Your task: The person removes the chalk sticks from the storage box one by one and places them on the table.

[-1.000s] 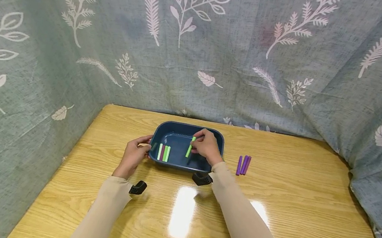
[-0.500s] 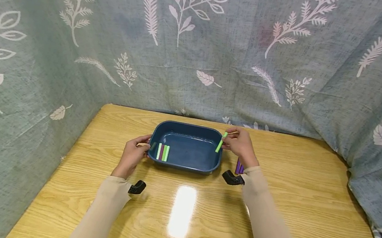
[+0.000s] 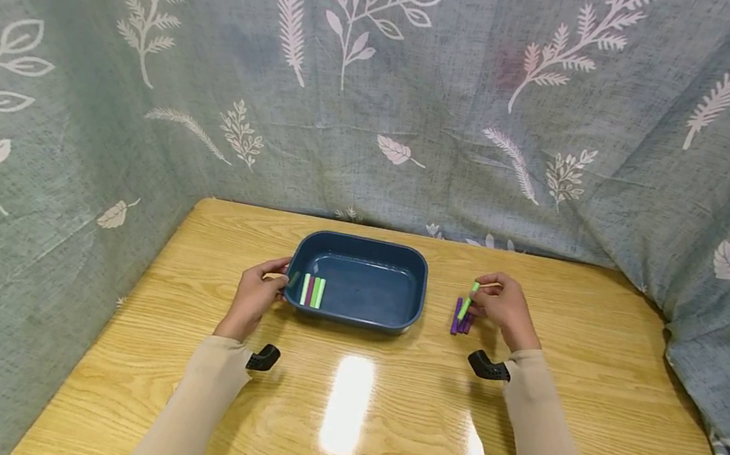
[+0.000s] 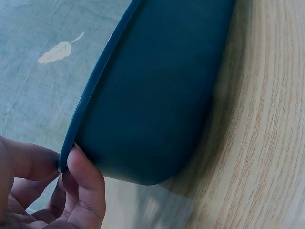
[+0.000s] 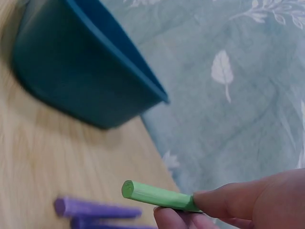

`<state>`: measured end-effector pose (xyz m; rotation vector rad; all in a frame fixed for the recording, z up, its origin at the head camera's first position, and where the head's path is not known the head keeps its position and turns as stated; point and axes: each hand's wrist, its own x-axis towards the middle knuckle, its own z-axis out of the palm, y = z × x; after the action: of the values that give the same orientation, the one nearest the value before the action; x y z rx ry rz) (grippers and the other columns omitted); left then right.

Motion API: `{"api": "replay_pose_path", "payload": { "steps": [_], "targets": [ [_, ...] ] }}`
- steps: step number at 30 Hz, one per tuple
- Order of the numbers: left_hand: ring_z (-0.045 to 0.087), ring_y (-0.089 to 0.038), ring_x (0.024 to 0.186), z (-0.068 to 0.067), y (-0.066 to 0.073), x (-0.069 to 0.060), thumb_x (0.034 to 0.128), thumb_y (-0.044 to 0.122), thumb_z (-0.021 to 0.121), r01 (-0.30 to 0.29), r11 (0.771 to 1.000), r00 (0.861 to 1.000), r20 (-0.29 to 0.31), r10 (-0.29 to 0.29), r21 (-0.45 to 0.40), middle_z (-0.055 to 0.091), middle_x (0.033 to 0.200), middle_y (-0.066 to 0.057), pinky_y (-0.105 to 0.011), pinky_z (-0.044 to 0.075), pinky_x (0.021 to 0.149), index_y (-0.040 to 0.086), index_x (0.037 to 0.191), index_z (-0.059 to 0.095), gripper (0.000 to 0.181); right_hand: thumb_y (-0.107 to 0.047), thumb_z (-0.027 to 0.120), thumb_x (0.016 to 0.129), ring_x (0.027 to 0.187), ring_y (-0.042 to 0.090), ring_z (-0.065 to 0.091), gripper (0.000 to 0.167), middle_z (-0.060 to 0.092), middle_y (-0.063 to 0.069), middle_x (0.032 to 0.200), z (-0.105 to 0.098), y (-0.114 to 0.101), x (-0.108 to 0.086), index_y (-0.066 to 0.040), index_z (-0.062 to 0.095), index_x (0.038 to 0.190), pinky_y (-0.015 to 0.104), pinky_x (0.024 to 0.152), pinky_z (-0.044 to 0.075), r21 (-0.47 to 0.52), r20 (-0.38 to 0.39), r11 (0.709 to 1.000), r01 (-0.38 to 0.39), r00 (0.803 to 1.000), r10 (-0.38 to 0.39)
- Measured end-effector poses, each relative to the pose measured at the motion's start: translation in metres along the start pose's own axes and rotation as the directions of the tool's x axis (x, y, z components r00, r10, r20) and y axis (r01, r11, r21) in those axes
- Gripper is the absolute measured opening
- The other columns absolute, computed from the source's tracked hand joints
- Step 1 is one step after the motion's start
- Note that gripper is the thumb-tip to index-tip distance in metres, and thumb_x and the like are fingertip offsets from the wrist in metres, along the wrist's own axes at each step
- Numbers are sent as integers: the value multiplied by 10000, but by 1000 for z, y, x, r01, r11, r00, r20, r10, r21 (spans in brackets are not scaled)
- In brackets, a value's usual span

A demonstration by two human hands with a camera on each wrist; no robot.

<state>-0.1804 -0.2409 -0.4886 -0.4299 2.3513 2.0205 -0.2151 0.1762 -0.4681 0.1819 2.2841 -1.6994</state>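
A blue tray [image 3: 349,320] stands on the table, with several green, pale and dark red sticks [image 3: 315,292] side by side at its left end. The left hand [image 3: 251,301] pinches the tray's left rim; in the left wrist view, thumb and fingers [image 4: 86,179] grip the rim of the tray [image 4: 152,95]. Right of the tray, the right hand [image 3: 503,309] holds a green stick [image 3: 467,303] above some purple sticks [image 3: 456,319], partly covering them. The right wrist view shows the green stick [image 5: 159,196] pinched at one end, over the purple sticks [image 5: 95,209].
The wooden table [image 3: 598,395] reaches to a leaf-patterned curtain [image 3: 442,112] at the back and sides. Black wrist devices [image 3: 264,358] show at both sleeves. Bright reflections lie on the table's front part.
The right hand has carried the green stick from over the tray, past its right rim, to above the purple sticks. The left hand has stayed at the left rim.
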Motion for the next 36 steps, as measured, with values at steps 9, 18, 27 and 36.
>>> {"api": "replay_pose_path", "payload": {
  "steps": [9, 18, 27, 36],
  "targets": [
    [555, -97, 750, 0, -1, 0, 1049, -50, 508, -10, 1000, 1000, -8, 10, 4, 528, 1298, -259, -213, 545, 631, -46, 1473, 584, 431, 38, 576, 1046, 786, 156, 686, 328, 638, 228, 1116, -11, 20, -3, 139, 525, 1353, 312, 734, 638, -73, -36, 996, -56, 998, 54],
    [568, -123, 777, 0, -1, -1, 1054, -43, 512, -10, 1000, 1000, 1, 10, 2, 526, 1317, -262, -221, 549, 642, -38, 1478, 583, 430, 9, 603, 1036, 816, 235, 701, 308, 659, 255, 1104, -7, 20, -4, 129, 572, 1318, 307, 695, 624, -163, -117, 986, -28, 993, 8],
    [559, -103, 748, 0, 3, -2, 1055, -40, 514, 10, 1000, 1000, 18, -10, -13, 512, 1338, -270, -240, 552, 630, -48, 1498, 555, 445, -13, 608, 1050, 1110, 475, 669, 333, 608, 288, 1230, 23, -19, -2, 113, 579, 1357, 509, 921, 620, -95, -98, 987, 127, 986, -137],
    [557, -102, 747, -1, 1, -2, 1061, -23, 517, 10, 1000, 1000, 17, -10, -11, 522, 1307, -224, -244, 553, 635, -32, 1505, 556, 446, 30, 618, 1032, 1104, 454, 686, 319, 625, 275, 1198, 67, -48, 3, 90, 608, 1345, 524, 928, 616, -45, 3, 983, 179, 984, -179]
  ]
}}
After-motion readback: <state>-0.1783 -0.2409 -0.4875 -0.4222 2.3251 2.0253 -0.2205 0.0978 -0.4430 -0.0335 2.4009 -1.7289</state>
